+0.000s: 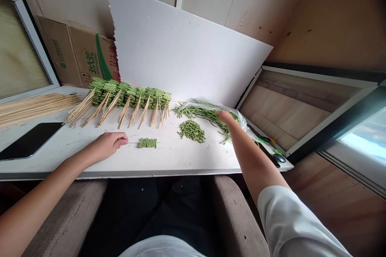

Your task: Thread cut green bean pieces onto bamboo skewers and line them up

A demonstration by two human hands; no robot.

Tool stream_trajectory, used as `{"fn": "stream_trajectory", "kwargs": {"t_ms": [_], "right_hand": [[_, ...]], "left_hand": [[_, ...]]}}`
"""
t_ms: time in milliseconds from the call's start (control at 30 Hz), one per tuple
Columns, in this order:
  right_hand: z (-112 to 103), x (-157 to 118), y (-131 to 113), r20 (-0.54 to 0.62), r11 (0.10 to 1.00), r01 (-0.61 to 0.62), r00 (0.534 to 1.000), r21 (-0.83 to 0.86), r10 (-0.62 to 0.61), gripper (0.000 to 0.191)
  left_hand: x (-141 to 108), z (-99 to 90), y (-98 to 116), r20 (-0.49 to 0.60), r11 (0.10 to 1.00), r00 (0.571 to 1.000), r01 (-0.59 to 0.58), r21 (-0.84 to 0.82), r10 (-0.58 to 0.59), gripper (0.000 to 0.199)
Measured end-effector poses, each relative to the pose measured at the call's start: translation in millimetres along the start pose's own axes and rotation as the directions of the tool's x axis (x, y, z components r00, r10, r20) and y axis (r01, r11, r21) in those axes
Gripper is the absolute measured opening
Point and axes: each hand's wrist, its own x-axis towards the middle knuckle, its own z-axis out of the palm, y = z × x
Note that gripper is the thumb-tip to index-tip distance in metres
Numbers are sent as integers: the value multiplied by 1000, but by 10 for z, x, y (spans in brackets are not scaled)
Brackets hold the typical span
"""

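My left hand (113, 143) is closed on the end of a thin skewer (132, 142) at the left front of the white table. Threaded side by side on that skewer is a row of short green bean pieces (147, 143). Over at the right, my right hand (223, 117) reaches to a heap of long green beans (202, 111) lying partly in a clear plastic bag (239, 117). Its fingers look bent down at the beans, and what they hold, if anything, is hidden. Between the hands sits a small pile of cut bean pieces (192, 131).
Stacked bean skewers (129, 94) line the back, sticks pointing toward me. Loose bamboo skewers (36, 106) and a black tablet (31, 140) lie left. A white foam board (187, 44) and a cardboard box (78, 54) stand behind. A dark phone (268, 154) lies at the right edge.
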Motion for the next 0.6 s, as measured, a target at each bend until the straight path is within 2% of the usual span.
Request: {"fn": "stream_trajectory", "kwargs": {"t_ms": [133, 267, 400, 600], "right_hand": [[135, -63, -29, 162, 979, -7, 986, -204, 41, 30], [220, -90, -92, 210, 943, 19, 976, -332, 54, 37], [234, -83, -126, 203, 917, 36, 978, -397, 50, 36], [125, 7, -114, 105, 915, 3, 994, -403, 43, 38]], "left_hand": [[-18, 58, -85, -43, 999, 999, 13, -35, -14, 38], [-21, 74, -87, -27, 1000, 1000, 1, -30, -2, 41], [-15, 86, -99, -34, 999, 999, -18, -40, 17, 39], [0, 108, -128, -38, 998, 999, -27, -62, 24, 38]]}}
